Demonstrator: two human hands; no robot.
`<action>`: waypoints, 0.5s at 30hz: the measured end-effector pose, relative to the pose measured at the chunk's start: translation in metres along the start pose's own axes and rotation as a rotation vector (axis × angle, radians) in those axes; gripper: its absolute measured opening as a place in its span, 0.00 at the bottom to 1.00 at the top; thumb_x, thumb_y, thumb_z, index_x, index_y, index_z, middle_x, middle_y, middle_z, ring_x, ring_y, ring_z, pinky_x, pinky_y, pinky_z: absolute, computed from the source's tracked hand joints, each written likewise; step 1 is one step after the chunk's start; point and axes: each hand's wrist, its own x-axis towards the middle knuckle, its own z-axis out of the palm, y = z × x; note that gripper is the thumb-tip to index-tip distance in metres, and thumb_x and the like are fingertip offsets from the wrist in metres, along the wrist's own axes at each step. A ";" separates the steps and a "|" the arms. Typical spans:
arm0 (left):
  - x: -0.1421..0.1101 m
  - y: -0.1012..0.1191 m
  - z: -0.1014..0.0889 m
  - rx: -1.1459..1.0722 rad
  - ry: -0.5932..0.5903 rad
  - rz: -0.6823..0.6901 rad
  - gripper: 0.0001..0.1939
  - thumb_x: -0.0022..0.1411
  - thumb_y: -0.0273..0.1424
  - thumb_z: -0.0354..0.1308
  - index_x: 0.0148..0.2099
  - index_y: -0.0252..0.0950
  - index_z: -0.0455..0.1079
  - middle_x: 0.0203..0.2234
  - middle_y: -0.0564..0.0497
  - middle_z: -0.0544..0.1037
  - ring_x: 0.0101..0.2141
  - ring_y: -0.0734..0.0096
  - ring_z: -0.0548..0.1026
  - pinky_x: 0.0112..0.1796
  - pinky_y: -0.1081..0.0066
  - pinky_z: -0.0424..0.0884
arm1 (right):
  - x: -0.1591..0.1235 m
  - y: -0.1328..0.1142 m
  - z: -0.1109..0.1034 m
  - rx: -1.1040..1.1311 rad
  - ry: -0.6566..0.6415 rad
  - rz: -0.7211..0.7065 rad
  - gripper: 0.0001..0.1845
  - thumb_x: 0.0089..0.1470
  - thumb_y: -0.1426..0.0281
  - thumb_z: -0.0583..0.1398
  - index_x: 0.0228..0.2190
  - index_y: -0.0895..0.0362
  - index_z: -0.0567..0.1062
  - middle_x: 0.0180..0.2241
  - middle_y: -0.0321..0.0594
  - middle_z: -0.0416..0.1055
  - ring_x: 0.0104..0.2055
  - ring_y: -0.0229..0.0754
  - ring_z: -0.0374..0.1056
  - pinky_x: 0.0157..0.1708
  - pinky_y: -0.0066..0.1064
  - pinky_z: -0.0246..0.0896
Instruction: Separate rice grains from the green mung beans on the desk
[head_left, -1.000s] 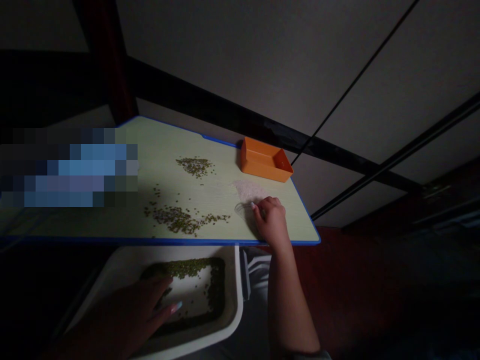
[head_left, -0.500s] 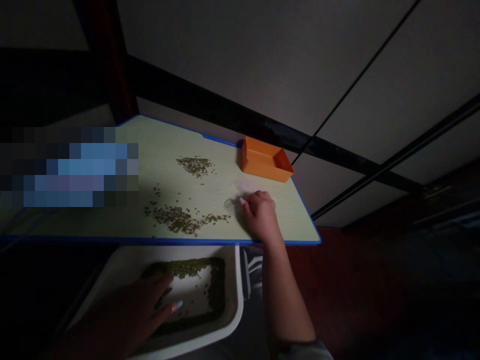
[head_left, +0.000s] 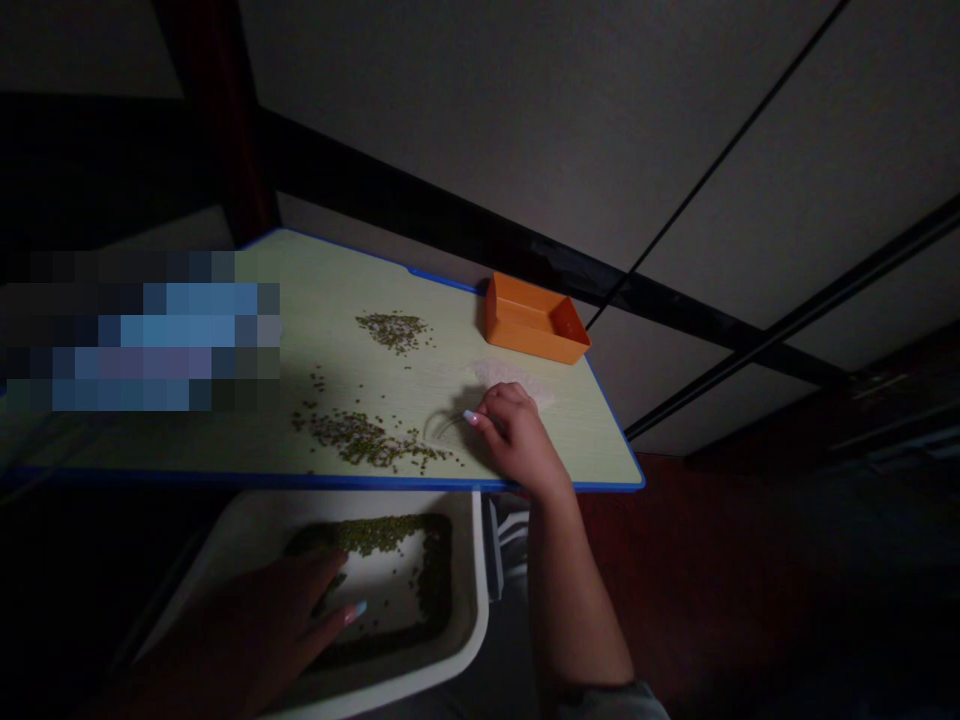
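1. Head view, right hand (head_left: pixel 514 432): fingers curled closed around a thin, loop-ended utensil (head_left: pixel 442 428), its exact kind unclear, low over the folding table (head_left: pixel 315 290), its loop beside the near pile of green beans (head_left: pixel 366 440).
2. Head view, left hand (head_left: pixel 289 600): fingers loosely spread, inside the white basin (head_left: pixel 481 590) below the table edge; whether it touches the loose beans (head_left: pixel 375 535) there, I cannot tell.
3. Head view, tabletop: pale grains (head_left: pixel 502 372) lie between the right hand and an orange bin (head_left: pixel 536 325); a smaller bean pile (head_left: pixel 394 330) lies farther back.
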 end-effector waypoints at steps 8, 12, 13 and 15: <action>-0.001 0.000 0.002 -0.006 0.031 -0.016 0.28 0.62 0.49 0.46 0.52 0.41 0.77 0.50 0.39 0.85 0.49 0.46 0.84 0.49 0.53 0.78 | -0.024 0.019 -0.017 -0.031 0.017 0.054 0.10 0.64 0.70 0.61 0.29 0.54 0.72 0.33 0.42 0.71 0.42 0.49 0.65 0.44 0.39 0.59; 0.001 -0.001 0.002 -0.002 0.046 -0.006 0.27 0.62 0.50 0.47 0.52 0.43 0.77 0.47 0.42 0.86 0.47 0.49 0.85 0.47 0.56 0.78 | -0.028 0.014 -0.014 -0.036 0.001 0.063 0.11 0.65 0.70 0.59 0.29 0.54 0.72 0.34 0.42 0.71 0.42 0.49 0.66 0.44 0.39 0.59; 0.001 -0.001 0.002 0.005 0.038 -0.004 0.28 0.62 0.50 0.47 0.53 0.43 0.77 0.47 0.42 0.86 0.47 0.49 0.84 0.47 0.57 0.78 | -0.028 0.012 -0.013 -0.033 -0.002 0.063 0.11 0.66 0.70 0.59 0.29 0.54 0.73 0.34 0.42 0.71 0.42 0.49 0.66 0.44 0.39 0.59; 0.001 -0.001 0.002 0.011 0.026 -0.004 0.30 0.62 0.50 0.46 0.55 0.42 0.77 0.49 0.41 0.86 0.49 0.49 0.84 0.48 0.56 0.78 | -0.029 0.009 -0.011 -0.030 -0.008 0.064 0.11 0.65 0.70 0.59 0.29 0.54 0.73 0.34 0.42 0.71 0.42 0.49 0.65 0.44 0.39 0.59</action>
